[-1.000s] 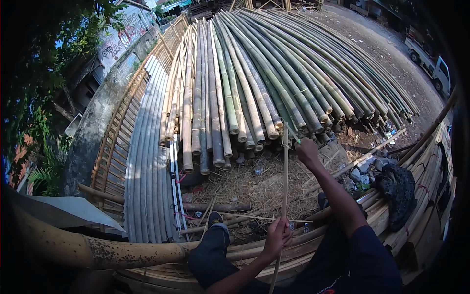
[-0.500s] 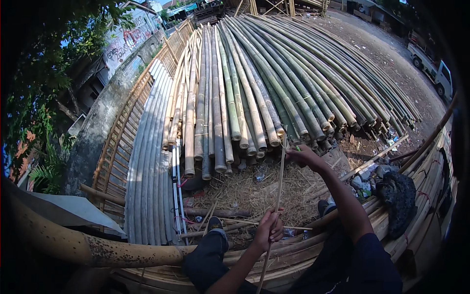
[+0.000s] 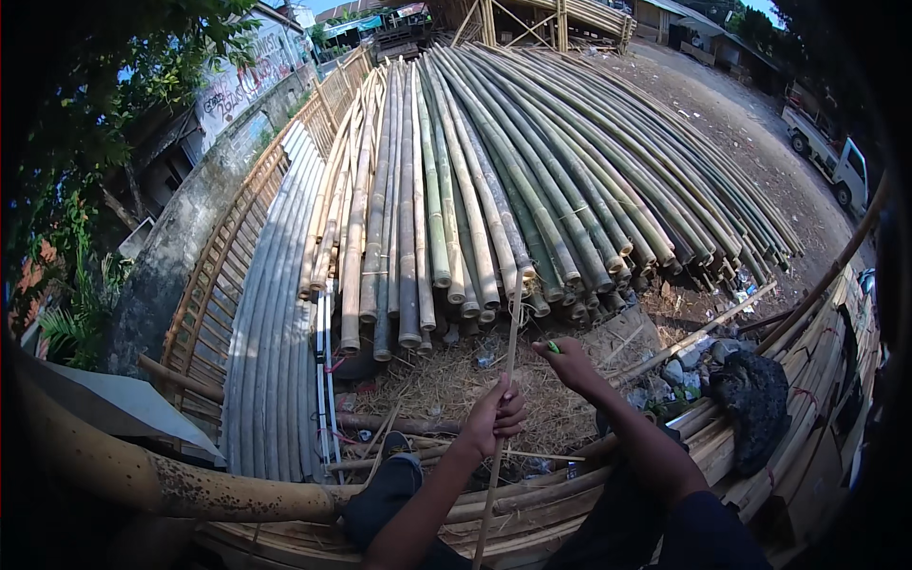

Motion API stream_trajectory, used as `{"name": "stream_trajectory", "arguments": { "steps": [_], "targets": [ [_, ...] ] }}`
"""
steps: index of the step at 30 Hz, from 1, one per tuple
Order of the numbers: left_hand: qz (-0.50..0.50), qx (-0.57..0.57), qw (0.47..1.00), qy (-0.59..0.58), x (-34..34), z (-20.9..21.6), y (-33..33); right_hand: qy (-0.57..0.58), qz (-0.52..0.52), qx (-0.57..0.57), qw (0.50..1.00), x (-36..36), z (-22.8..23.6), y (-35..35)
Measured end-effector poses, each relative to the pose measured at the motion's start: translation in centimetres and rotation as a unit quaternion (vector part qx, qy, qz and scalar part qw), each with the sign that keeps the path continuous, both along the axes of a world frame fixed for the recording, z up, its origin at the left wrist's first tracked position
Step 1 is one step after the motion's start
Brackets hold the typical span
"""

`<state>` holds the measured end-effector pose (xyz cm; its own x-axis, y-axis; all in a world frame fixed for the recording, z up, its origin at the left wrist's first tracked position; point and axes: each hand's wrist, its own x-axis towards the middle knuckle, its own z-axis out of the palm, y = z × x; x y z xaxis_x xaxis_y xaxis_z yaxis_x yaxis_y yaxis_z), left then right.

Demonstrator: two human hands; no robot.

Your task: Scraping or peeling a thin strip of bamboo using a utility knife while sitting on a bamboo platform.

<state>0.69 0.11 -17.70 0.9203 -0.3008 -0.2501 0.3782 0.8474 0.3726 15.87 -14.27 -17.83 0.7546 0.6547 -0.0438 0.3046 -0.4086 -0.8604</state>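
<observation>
Bare dirt ground (image 3: 722, 104) carries everything. Big stack of long bamboo poles (image 3: 494, 161) lies on it, cut ends just beyond the left hand (image 3: 494, 418). Dry straw litter (image 3: 446, 389) covers the ground under that hand. Grey poles (image 3: 275, 313) lie left of it; stones (image 3: 689, 356) to its right.

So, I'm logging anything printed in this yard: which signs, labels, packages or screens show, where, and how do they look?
Painted wall: upper left beyond the bamboo fence, pale with faded lettering and patches.
Small wrappers: litter on the straw below the pole ends, pale, crumpled.
No screens or labels show.
</observation>
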Motion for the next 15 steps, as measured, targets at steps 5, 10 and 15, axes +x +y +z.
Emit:
{"name": "stream_trajectory", "arguments": {
  "steps": [5,10,15],
  "targets": [
    [0.012,0.049,0.998,0.027,0.4,-0.1,-1.3,-0.193,0.058,-0.034,0.979,0.0,-1.1,1.8],
    [0.054,0.083,0.993,0.069,-0.4,-0.4,-3.1,-0.29,0.034,-0.013,0.956,1.2,-3.9,1.8],
    [0.045,0.049,0.995,0.069,-1.0,-1.1,-3.7,-0.389,0.01,-0.058,0.919,2.0,-3.1,1.6]
  ]
}}
